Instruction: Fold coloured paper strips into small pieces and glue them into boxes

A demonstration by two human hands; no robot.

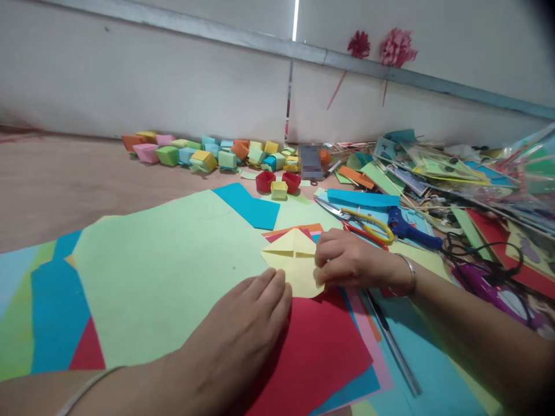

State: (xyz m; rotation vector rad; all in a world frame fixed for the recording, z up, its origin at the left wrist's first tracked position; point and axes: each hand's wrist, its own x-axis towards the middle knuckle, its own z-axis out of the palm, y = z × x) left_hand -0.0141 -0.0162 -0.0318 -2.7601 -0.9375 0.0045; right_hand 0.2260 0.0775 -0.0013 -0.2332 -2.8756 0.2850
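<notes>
A small yellow paper (293, 260), partly folded into a pointed shape, lies on a spread of coloured sheets. My left hand (247, 323) lies flat with its fingers together, the fingertips pressing the paper's near left edge. My right hand (347, 263) is curled at the paper's right edge, fingers pinching a fold there. A bangle sits on each wrist.
Large light green (165, 271), red (321, 352) and blue sheets cover the table. Scissors (359, 222) and a blue glue gun (407, 228) lie behind my right hand. A row of small folded paper boxes (203, 156) lines the wall. Craft clutter (455, 173) fills the right.
</notes>
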